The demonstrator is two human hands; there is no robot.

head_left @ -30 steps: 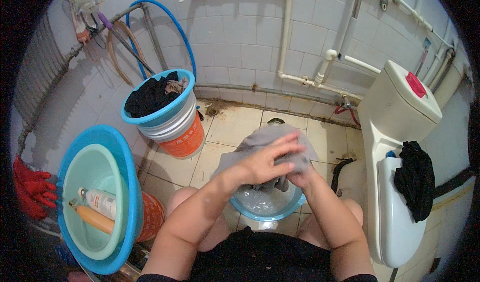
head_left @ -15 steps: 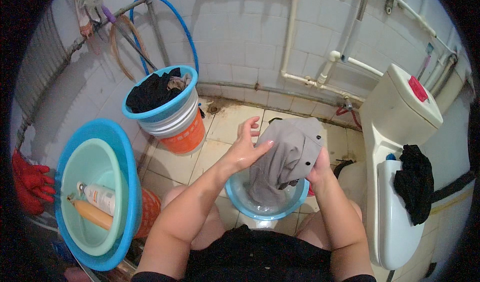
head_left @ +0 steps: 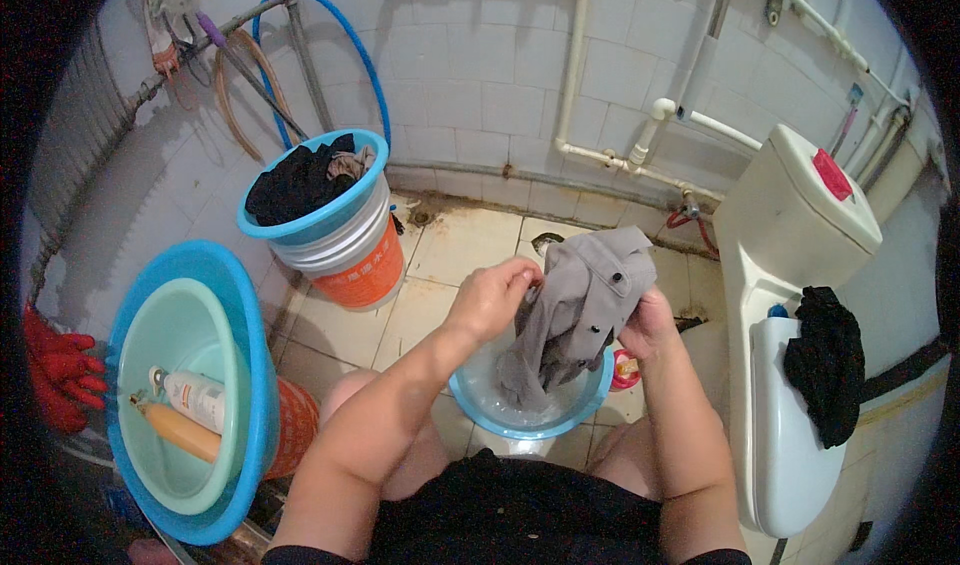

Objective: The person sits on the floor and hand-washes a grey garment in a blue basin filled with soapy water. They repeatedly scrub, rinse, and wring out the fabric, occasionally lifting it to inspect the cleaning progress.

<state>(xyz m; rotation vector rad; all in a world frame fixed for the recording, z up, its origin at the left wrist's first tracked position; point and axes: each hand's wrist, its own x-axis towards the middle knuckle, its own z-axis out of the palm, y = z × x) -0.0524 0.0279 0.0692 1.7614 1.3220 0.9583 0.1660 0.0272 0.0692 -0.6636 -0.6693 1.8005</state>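
A wet grey buttoned garment (head_left: 585, 295) with dark round buttons is bunched up between my hands, its lower end hanging into a blue basin (head_left: 530, 433) of cloudy water. My left hand (head_left: 492, 300) is closed, thumb and fingers pinching the cloth at its left edge. On the other side my right hand (head_left: 650, 325) grips the garment's right edge near the buttons; some of its fingers are hidden behind the fabric. The basin stands on the tiled floor between my legs.
Ahead to the left, a blue basin of dark clothes (head_left: 300, 187) tops a white-and-orange bucket (head_left: 362, 270). Nested basins (head_left: 180, 505) with two bottles stand near left. A toilet (head_left: 800, 475) with black cloth (head_left: 828, 365) on its lid is at right; pipes (head_left: 570, 85) line the wall.
My left hand has gone from spread fingers to a pinch on the cloth. The garment has been lifted slightly and turned, showing more of its buttoned strip.
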